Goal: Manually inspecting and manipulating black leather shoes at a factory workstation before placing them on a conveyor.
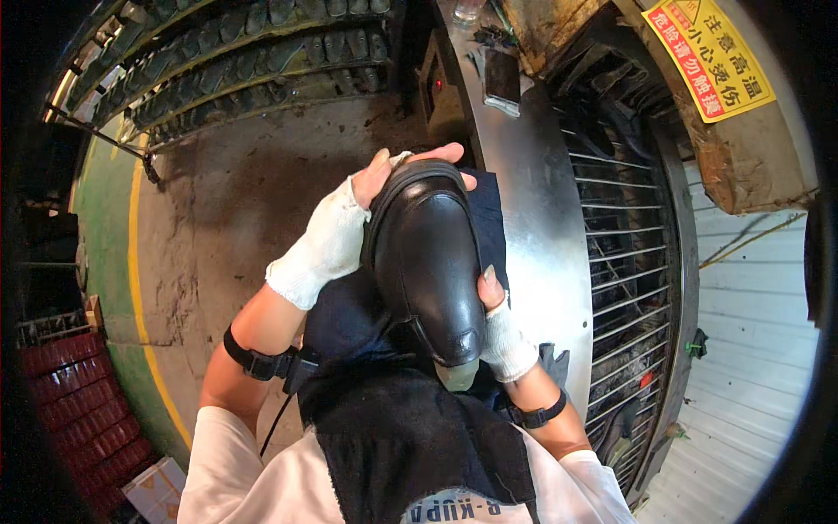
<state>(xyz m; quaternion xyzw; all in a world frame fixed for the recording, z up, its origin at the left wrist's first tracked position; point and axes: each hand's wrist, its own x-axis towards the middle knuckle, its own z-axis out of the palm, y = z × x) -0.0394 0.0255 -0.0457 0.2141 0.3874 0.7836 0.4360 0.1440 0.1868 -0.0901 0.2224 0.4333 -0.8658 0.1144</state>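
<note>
Over my lap I hold a black leather shoe (441,262), with its rounded, thick-rimmed end pointing away from me. A pale greenish last (457,376) sticks out of its near end. My left hand (349,210), in a white glove with bare fingertips, wraps round the far rim; some of its fingers go behind the shoe. My right hand (506,332), gloved the same way, grips the near right side with the thumb up along the leather. Its other fingers are hidden beneath the shoe. A black apron (419,428) covers my front.
At right, a metal ledge (541,236) borders a barred rack (624,262) with dark items behind it. A phone-like dark object (502,77) lies on the ledge. Shelves of shoes (262,61) stand far left; red stacked items (83,410) sit near left. A yellow warning label (711,57) hangs upper right.
</note>
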